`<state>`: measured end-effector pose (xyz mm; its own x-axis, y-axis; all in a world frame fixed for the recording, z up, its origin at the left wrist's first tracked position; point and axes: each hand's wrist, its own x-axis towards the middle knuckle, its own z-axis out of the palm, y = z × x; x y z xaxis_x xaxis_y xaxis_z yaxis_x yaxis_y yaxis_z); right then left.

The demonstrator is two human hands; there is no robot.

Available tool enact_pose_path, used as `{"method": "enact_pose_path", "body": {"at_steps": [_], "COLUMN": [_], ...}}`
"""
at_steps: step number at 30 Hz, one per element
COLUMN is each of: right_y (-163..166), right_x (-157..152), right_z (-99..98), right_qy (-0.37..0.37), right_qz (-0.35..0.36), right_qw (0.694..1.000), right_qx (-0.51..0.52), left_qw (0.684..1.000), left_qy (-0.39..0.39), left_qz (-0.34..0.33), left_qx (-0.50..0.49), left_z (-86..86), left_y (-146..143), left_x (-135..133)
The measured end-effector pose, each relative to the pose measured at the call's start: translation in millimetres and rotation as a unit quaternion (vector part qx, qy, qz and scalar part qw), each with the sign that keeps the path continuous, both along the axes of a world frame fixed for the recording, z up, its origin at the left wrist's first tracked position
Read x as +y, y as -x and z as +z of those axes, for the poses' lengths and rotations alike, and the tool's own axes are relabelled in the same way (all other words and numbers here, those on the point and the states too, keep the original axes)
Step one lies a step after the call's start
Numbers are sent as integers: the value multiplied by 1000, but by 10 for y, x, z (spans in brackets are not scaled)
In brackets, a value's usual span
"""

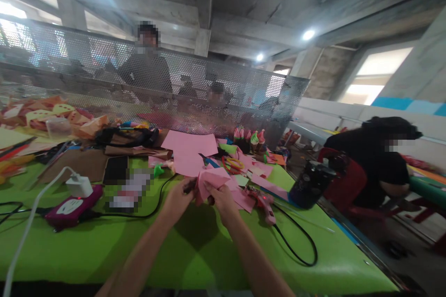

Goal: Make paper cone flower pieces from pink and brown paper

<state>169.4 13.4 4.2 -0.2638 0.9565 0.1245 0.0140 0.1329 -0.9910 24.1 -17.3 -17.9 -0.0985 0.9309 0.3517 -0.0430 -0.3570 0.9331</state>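
My left hand [178,198] and my right hand [221,198] meet over the green table [104,250], both closed on a small folded piece of pink paper [212,178]. Something dark, too small to make out, shows between my left fingers and the paper. Larger pink sheets [190,148] lie just behind, with scissors [209,161] on them. A pink glue gun [265,204] with a black cord [296,246] lies to the right of my right hand.
A magenta power strip [71,209] with a white charger [79,185] sits at left beside a dark phone [116,169]. Paper crafts pile at far left. A perforated metal screen [209,97] stands behind; people sit beyond it. A person in black bends over at right, near a black bottle [310,184].
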Motion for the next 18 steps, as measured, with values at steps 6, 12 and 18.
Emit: {"method": "enact_pose_path", "body": {"at_steps": [6, 12, 18], "right_y": [8, 27, 19], "right_x": [-1, -49, -43], "right_z": [19, 62, 75], "right_qy": [19, 18, 1], "right_qz": [27, 37, 20], "right_qw": [999, 999, 1000], "right_qx": [26, 30, 21], "left_qw": [998, 996, 994], "left_qy": [26, 39, 57], "left_qz": [-39, -46, -64], "left_qx": [-33, -62, -72], "left_z": [26, 24, 41], "left_y": [-16, -25, -28], "left_x": [-24, -27, -38]}}
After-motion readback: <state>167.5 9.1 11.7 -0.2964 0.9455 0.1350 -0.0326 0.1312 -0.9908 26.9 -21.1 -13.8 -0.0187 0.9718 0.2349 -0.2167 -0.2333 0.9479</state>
